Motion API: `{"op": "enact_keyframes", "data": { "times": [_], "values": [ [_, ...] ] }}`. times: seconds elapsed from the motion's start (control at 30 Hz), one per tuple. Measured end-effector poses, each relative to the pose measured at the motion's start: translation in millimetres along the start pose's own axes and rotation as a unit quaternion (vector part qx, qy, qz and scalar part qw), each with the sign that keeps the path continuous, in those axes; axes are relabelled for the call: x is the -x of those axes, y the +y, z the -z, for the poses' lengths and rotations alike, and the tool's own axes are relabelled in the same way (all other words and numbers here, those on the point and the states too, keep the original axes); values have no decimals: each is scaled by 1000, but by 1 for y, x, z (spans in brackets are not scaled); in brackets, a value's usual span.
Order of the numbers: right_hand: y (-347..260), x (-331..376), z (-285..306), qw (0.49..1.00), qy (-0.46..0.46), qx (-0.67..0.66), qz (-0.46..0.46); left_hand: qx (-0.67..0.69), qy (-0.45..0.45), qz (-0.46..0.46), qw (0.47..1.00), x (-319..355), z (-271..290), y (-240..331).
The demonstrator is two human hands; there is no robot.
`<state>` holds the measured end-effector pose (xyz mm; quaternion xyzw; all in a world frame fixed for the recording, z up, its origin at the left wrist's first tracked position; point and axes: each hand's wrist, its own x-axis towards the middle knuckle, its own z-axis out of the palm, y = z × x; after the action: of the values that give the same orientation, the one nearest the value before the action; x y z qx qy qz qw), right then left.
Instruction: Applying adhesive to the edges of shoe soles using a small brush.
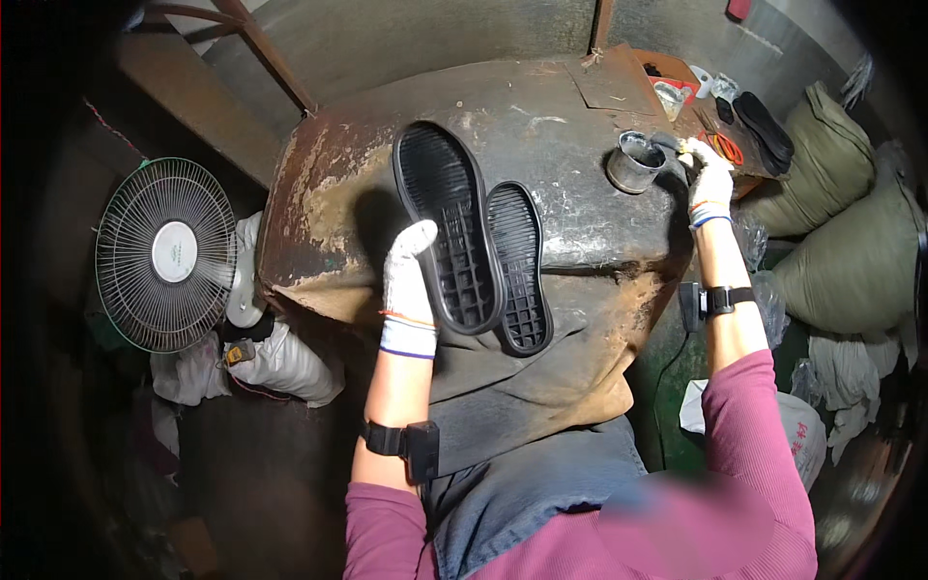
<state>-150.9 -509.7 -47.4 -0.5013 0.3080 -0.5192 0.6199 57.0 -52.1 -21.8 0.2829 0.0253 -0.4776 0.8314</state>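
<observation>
My left hand, in a white knit glove, is closed on the edge of a black shoe sole, thumb over its rim. The sole is tilted, its ribbed and gridded hollow side facing up. Beside and partly behind it, a second black sole spans the bench edge and the cloth over my lap. At the right, my gloved right hand is closed beside a stained metal cup. Its fingers pinch a dark brush-like tool that reaches to the cup's rim; the tool's far end is hidden.
The worn dark bench carries a box of small items, orange-handled scissors and a dark pair of soles at the far right. A fan stands left. Stuffed green sacks crowd the right.
</observation>
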Motion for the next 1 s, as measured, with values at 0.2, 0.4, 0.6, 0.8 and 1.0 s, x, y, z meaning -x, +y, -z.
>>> {"op": "enact_keyframes", "data": {
  "times": [0.2,0.4,0.6,0.8,1.0],
  "values": [
    [-25,76,-52,970,-129,90,186,106,-242,-16,964,24,-53,-38],
    [-40,134,-136,956,-242,-85,143,170,-259,143,940,29,-67,-59],
    [-18,124,-141,812,-166,375,415,93,-184,183,961,48,-47,-60],
    [-53,183,-144,860,-260,283,337,113,-186,215,952,57,-39,-51],
    [-74,253,-130,935,-343,79,40,100,-220,90,966,36,-32,-69]
  ]
}}
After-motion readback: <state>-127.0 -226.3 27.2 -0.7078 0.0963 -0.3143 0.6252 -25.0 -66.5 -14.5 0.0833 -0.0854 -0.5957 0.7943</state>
